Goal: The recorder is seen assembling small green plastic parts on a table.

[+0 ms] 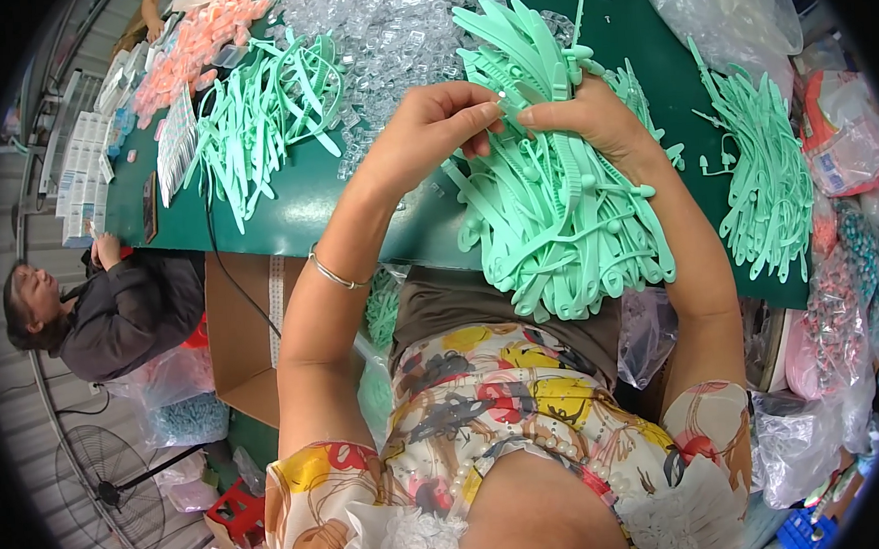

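Observation:
A thick heap of mint-green plastic straps (567, 238), some with toothed strips and small round ends, lies at the table's near edge in front of me. Over its upper part, my right hand (601, 122) is closed with the thumb pressed on a mint-green strap. Close beside it, my left hand (437, 130) pinches thumb and forefinger together. What sits between those fingertips is too small to make out. Clear plastic pieces (378, 49) are piled beyond my left hand.
More green straps lie in a left bundle (272, 104) and a right bundle (757, 173). Orange pieces (204, 48) are heaped far left, near white boxes (84, 174). A clear bag (724, 6) rests far right. A co-worker (113, 311) is at the left edge, by a cardboard box (239, 335).

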Tool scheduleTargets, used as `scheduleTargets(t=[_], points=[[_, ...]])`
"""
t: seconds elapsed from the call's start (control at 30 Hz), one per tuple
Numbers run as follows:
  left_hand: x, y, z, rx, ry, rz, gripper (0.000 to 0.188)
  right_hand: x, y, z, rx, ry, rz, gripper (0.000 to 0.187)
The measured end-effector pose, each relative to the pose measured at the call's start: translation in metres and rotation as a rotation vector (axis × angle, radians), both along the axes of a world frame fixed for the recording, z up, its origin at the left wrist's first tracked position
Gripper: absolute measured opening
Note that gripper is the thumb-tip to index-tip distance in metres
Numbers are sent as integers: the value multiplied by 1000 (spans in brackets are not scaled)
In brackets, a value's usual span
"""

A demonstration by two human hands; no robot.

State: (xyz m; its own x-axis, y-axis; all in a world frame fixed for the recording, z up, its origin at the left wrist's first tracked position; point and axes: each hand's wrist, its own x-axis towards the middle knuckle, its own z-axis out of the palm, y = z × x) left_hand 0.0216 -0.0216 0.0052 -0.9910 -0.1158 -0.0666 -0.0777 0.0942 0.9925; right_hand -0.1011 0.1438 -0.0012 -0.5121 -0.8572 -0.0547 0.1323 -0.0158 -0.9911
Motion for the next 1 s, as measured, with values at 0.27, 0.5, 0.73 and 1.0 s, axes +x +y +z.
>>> scheduleTargets(t=[0.27, 0.5, 0.73, 1.0], points=[[-5, -1, 3, -53, -62, -106, 23, -1, 1, -3, -22, -3, -9, 40], [-6, -2, -7, -55, -114, 6, 25, 3, 3, -2, -58, -53, -67, 40], [-15, 21, -7, -220, -71, 158, 25, 8, 3, -2, 6, 78, -96, 39], [-6, 21, -12, 172, 5, 249, 22, 8, 0, -3, 54, 131, -83, 41]])
